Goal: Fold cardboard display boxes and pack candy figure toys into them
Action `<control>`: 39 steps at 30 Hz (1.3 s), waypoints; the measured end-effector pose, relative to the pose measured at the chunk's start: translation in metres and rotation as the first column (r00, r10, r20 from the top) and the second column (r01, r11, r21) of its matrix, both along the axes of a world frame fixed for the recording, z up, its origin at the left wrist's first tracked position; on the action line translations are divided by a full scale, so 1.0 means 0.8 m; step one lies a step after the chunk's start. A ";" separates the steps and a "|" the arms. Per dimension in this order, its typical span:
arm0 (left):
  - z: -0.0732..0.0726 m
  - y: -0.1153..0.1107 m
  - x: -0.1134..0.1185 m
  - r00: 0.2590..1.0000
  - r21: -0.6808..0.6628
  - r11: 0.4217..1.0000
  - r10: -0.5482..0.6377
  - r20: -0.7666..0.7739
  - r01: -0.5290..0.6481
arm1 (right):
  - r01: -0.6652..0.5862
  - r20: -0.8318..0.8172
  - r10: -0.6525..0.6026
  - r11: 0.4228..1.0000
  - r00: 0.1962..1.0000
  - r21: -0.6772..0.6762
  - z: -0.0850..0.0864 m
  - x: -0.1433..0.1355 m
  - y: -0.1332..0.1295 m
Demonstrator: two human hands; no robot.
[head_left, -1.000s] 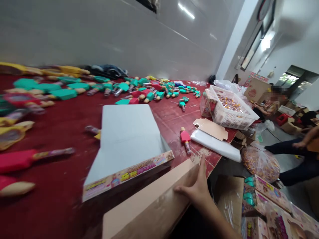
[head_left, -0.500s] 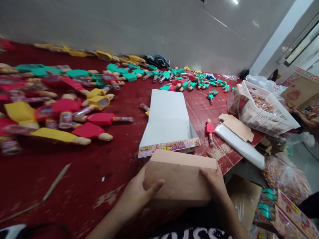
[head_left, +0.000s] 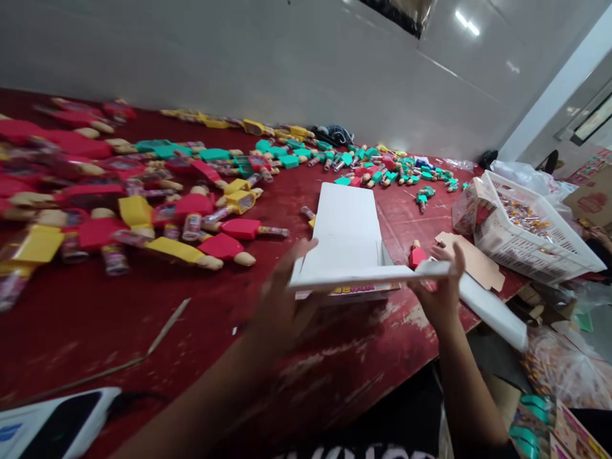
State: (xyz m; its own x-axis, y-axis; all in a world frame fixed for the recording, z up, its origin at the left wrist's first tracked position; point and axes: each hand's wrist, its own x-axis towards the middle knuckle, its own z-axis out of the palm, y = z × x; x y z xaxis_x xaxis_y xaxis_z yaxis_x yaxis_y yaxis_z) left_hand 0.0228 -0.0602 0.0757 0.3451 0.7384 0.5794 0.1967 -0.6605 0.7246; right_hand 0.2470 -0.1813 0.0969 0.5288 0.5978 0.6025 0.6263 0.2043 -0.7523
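— Red tabletop (head_left: 143,331) against a white wall, toys (head_left: 191,210) strewn along its far side and left end, a white basket (head_left: 526,239) of sweets at the right edge. What do the hands have?

— Both grip one flat cardboard sheet (head_left: 363,275), held edge-on just above the near edge. The left hand (head_left: 282,306) takes its left end, fingers curled under and thumb up; that hand is blurred, so how firmly it grips I can only guess. The right hand (head_left: 442,290) pinches the right end, thumb on top.

— And beneath it?

— An open white box (head_left: 347,236) with a printed front strip lies on the tabletop just behind the sheet, lid flap laid back toward the wall.

— How would you handle the sheet well?

— I'd judge it best kept level, with an even hold at both ends so it doesn't bow, and square to the box's front wall. A red toy (head_left: 417,255) sits just beside the box's right side, near the right hand; it is worth keeping clear of it.
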 end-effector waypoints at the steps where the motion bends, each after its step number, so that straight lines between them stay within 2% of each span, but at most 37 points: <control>1: -0.001 0.013 0.010 0.999 -0.071 0.997 0.024 -0.028 -0.026 | -0.037 -0.024 0.036 0.999 0.999 -0.039 0.000 0.006 0.021; 4: -0.020 0.040 0.034 0.996 -0.300 0.950 0.085 -0.036 -0.092 | -0.079 -0.020 0.077 0.989 0.997 -0.126 -0.015 0.017 0.073; 6: -0.038 0.048 0.038 0.990 -0.343 0.929 0.135 -0.040 -0.141 | -0.070 0.049 0.079 0.984 0.996 -0.165 -0.028 0.018 0.092; 8: -0.052 0.048 0.034 0.977 -0.314 0.925 0.206 -0.055 -0.213 | -0.110 0.105 0.133 0.974 0.985 -0.197 -0.035 0.014 0.099; 11: -0.059 0.044 0.022 0.946 -0.209 0.924 0.321 -0.037 -0.321 | -0.203 0.176 0.241 0.957 0.954 -0.209 -0.034 0.002 0.095; 13: -0.058 0.043 0.013 0.938 -0.118 0.931 0.344 -0.040 -0.346 | -0.250 0.205 0.297 0.941 0.932 -0.229 -0.031 -0.007 0.089; 15: -0.060 0.043 0.004 0.935 -0.048 0.941 0.327 -0.137 -0.336 | -0.258 0.210 0.330 0.916 0.920 -0.309 -0.029 -0.015 0.082; 18: -0.068 0.042 -0.006 0.913 0.002 0.957 0.277 -0.300 -0.289 | -0.171 0.182 0.309 0.830 0.933 -0.531 -0.030 -0.024 0.073; 22: -0.083 0.033 -0.012 0.930 0.066 0.982 0.187 -0.316 -0.175 | 0.025 0.245 0.223 0.690 0.944 -0.724 -0.026 -0.032 0.069; 24: -0.089 0.029 -0.013 0.926 0.081 0.991 0.132 -0.354 -0.110 | -0.036 0.225 0.351 0.604 0.909 -0.796 -0.023 -0.036 0.072; 26: -0.093 0.029 -0.014 0.896 0.119 0.993 0.075 -0.438 -0.025 | -0.202 0.093 0.533 0.469 0.841 -0.860 -0.023 -0.038 0.076; 27: -0.095 0.031 -0.016 0.869 0.139 0.990 0.033 -0.494 0.041 | -0.249 0.051 0.581 0.424 0.812 -0.871 -0.024 -0.038 0.079; 28: -0.096 0.033 -0.017 0.837 0.153 0.982 -0.013 -0.547 0.115 | -0.241 0.056 0.593 0.411 0.804 -0.879 -0.027 -0.038 0.081; 30: -0.096 0.036 -0.021 0.780 0.172 0.958 -0.074 -0.621 0.228 | -0.095 0.173 0.550 0.425 0.817 -0.900 -0.035 -0.036 0.085; 32: -0.095 0.033 -0.026 0.756 0.242 0.923 -0.074 -0.651 0.299 | 0.029 0.258 0.554 0.387 0.791 -0.922 -0.044 -0.035 0.086; 36: -0.091 0.007 -0.034 0.803 0.504 0.780 0.003 -0.595 0.371 | 0.024 0.149 0.633 0.201 0.760 -0.979 -0.056 -0.044 0.076; 37: -0.091 -0.003 -0.036 0.816 0.547 0.744 0.003 -0.579 0.385 | 0.028 0.143 0.636 0.187 0.758 -0.982 -0.057 -0.049 0.070; 39: -0.095 -0.023 -0.040 0.818 0.584 0.700 -0.001 -0.575 0.411 | 0.030 0.177 0.647 0.231 0.741 -0.972 -0.059 -0.059 0.057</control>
State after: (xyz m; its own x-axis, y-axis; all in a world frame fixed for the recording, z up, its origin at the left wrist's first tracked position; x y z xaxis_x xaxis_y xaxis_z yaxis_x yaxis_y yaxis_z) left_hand -0.0095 -0.0783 0.0000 0.8185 0.1031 0.5652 0.1807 -0.9800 -0.0830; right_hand 0.2002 -0.1354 0.0499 0.0061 0.9182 -0.3960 0.9749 -0.0935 -0.2018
